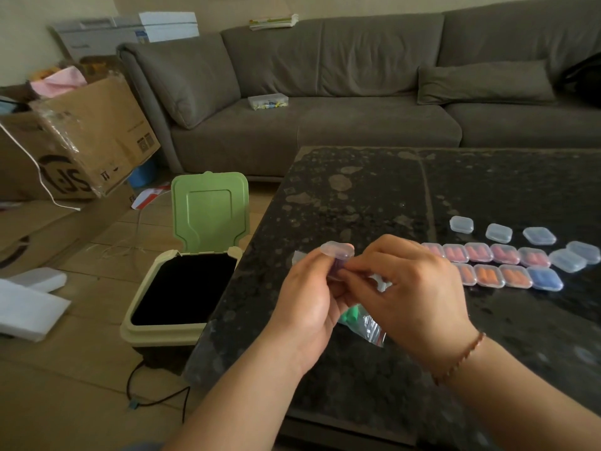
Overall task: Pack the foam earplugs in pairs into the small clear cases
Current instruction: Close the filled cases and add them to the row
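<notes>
Left hand (312,288) curled round a small clear case (338,255), lid up, near the table's (357,190) left edge. Right hand (413,288) pinching something at the case's mouth, too hidden to name. Just under both hands, a clear bag (367,327) with green bits inside. Off to the right, two rows of filled cases (507,265), pink, orange and blue. Behind those, empty cases (499,233). Likely step: filling this case. Next: a push-in, then a snap shut.
</notes>
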